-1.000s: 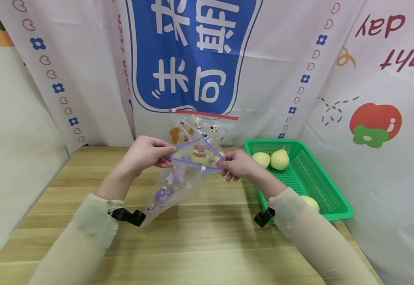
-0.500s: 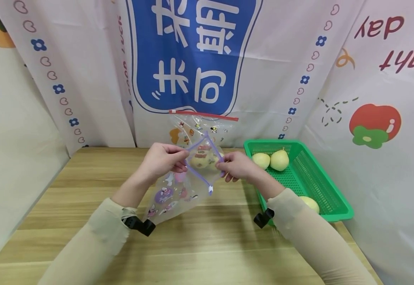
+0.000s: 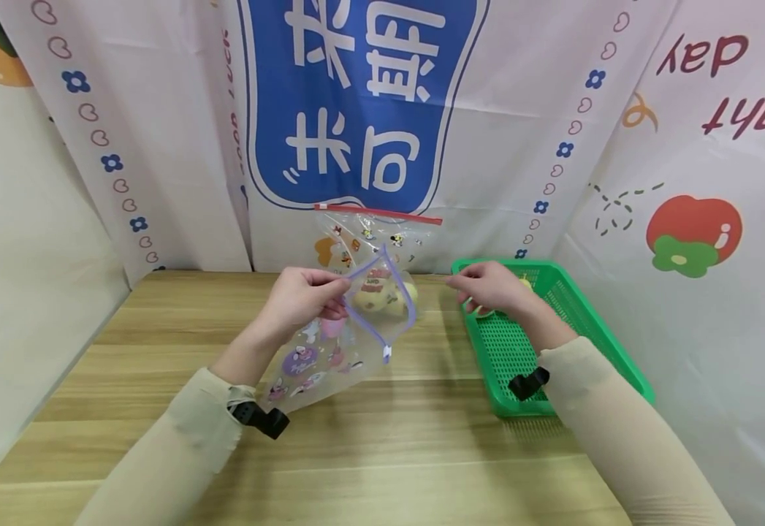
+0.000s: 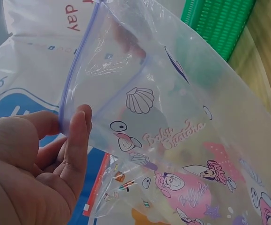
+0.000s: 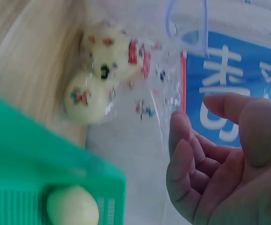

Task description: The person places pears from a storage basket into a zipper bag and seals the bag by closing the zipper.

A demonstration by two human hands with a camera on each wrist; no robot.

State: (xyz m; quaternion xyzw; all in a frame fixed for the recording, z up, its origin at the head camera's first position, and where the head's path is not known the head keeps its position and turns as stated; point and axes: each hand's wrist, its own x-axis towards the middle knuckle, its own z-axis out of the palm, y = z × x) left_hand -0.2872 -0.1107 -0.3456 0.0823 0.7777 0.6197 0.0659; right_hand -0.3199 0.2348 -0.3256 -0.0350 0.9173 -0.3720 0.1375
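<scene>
My left hand (image 3: 303,299) pinches the left rim of a clear zip bag (image 3: 306,365) with a purple zip and cartoon prints. Its mouth gapes in a diamond, the white slider (image 3: 387,352) at the lower corner. In the left wrist view, thumb and fingers grip the purple edge. My right hand (image 3: 497,287) is off the bag, over the near-left part of a green basket (image 3: 499,394), thumb and forefinger apart and nothing between them. A pear (image 5: 72,206) lies in the basket, seen in the right wrist view; the hand and forearm hide much of the basket's inside.
Behind the purple-zip bag, a second clear zip bag with a red zip (image 3: 382,213) leans against the printed back cloth (image 3: 487,139). It holds pale yellow pears (image 5: 88,98). Everything stands on a wooden table (image 3: 382,453), with cloth walls on both sides.
The left hand moved right, pulling the bag's mouth into a diamond, then stayed. The right hand let go of the bag's right rim and moved right, over the basket.
</scene>
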